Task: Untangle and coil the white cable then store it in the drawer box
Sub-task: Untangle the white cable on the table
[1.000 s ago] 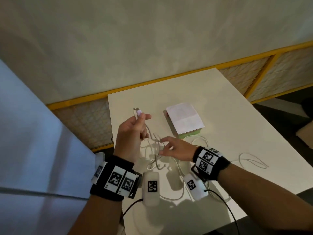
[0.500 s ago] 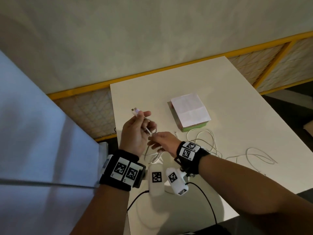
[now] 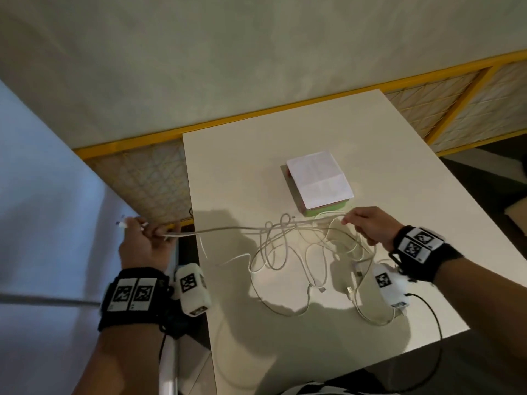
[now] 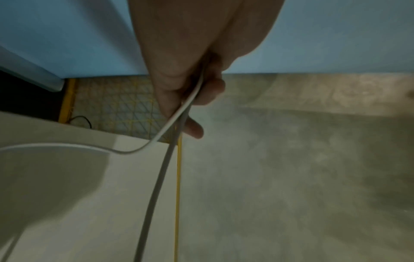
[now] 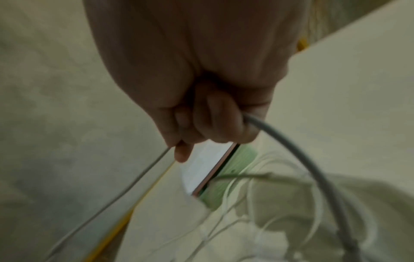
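A white cable point(image 3: 228, 230) stretches taut between my two hands above the white table point(image 3: 370, 143). My left hand point(image 3: 148, 238) grips it just past the table's left edge, with the plug end point(image 3: 122, 223) sticking out beyond the fingers. In the left wrist view two strands of the cable point(image 4: 177, 118) run out of the left hand point(image 4: 190, 92). My right hand point(image 3: 368, 226) holds the cable in front of the drawer box point(image 3: 319, 183), a green box with a white top. Tangled loops point(image 3: 285, 252) hang and lie between the hands. The right wrist view shows the right hand point(image 5: 208, 124) curled round the cable point(image 5: 291, 150).
Loose loops and plug ends point(image 3: 350, 286) of the cable lie on the table near its front edge. A yellow-framed lattice panel point(image 3: 148, 178) runs behind the table. A pale blue surface point(image 3: 42, 195) stands close on the left.
My hands were close together at the table's left side. They have pulled apart, the left going left past the table edge, the right going right, and the cable is drawn taut between them.
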